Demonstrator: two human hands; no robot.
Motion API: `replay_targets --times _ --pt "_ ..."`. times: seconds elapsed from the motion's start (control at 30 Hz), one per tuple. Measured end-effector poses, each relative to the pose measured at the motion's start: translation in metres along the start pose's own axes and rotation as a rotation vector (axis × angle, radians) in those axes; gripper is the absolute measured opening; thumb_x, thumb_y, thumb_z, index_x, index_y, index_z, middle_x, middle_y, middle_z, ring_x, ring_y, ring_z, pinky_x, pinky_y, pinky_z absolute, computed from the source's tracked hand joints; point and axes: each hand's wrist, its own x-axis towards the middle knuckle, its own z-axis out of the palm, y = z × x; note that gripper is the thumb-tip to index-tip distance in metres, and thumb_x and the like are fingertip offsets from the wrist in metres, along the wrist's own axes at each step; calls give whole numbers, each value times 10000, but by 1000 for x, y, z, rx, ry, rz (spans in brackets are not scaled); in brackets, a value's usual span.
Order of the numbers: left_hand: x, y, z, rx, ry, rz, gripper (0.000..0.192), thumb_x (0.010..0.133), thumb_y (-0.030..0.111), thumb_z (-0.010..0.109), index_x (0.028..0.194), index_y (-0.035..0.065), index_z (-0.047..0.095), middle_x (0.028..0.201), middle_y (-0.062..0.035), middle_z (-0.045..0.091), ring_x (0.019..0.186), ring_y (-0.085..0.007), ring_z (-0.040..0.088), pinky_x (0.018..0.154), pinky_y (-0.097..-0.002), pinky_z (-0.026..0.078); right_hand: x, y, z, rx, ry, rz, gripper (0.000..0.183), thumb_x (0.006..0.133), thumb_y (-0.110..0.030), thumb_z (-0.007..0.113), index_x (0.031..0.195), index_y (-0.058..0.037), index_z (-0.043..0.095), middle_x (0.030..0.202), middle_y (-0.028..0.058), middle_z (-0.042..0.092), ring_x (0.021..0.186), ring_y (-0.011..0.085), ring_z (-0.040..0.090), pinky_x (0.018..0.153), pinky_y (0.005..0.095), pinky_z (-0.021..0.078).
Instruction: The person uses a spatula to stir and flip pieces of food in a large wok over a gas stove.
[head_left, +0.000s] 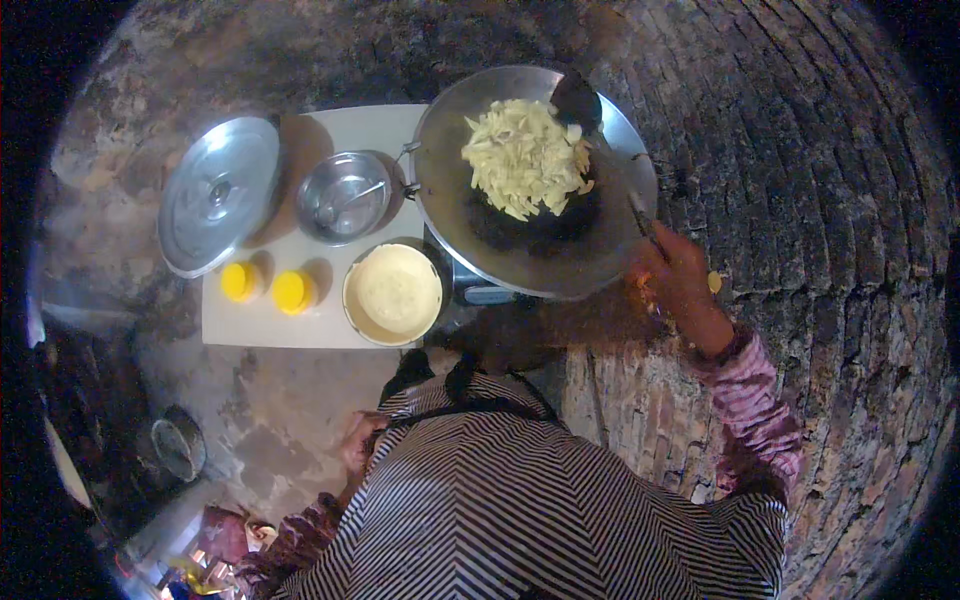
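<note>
My right hand (679, 281) grips the handle of a dark-headed spatula (577, 101) at the right rim of a large metal wok (450, 202). The spatula's head rests inside the wok, beside a heap of pale cut vegetable pieces (529, 157). Under the wok, the front of a stove (487, 294) shows. Low at my left side, my left hand (364, 442) lies against my striped garment; its fingers are partly hidden and I see no object in it.
On a white tabletop (255, 326) left of the wok stand a steel bowl (345, 199) with a spoon, a cream bowl (394, 292) and two yellow-lidded jars (292, 292). A metal lid (217, 196) leans at the far left. A rough brick wall (787, 195) borders the right.
</note>
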Motion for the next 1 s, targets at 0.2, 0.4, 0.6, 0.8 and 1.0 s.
replay_targets --times 0.2,0.4,0.6,0.8,1.0 --pt "6 -5 7 -19 -16 63 342 804 303 597 847 -36 584 845 -141 586 783 -243 559 702 -320 438 -28 53 34 -372 -101 -77 193 864 -141 562 1036 -58 593 615 23 572 495 88 527 416 250 403" --pt "4 -4 6 -13 -17 67 347 805 310 595 844 -35 585 844 -142 586 783 -244 559 701 -320 438 -41 -9 -14 542 -193 448 152 878 -171 527 835 -31 565 569 32 547 391 79 429 370 211 320" --pt "2 -5 8 -11 -10 66 352 806 316 593 842 -34 586 842 -143 586 782 -244 560 700 -321 439 -79 -30 -47 715 -316 766 232 896 -196 481 737 -44 554 563 19 526 374 54 378 360 190 267" --pt "-8 -3 8 -16 29 29 357 806 322 590 840 -33 586 840 -144 586 782 -244 560 700 -321 439 -47 -9 -20 692 -264 724 283 905 -205 447 719 -32 573 539 12 503 387 56 397 360 200 274" --pt "-16 -16 13 -9 42 106 342 810 312 586 833 -29 589 832 -151 588 780 -242 562 698 -321 443 51 48 17 244 -233 127 298 869 -210 484 647 -35 578 540 36 531 445 98 480 406 258 358"
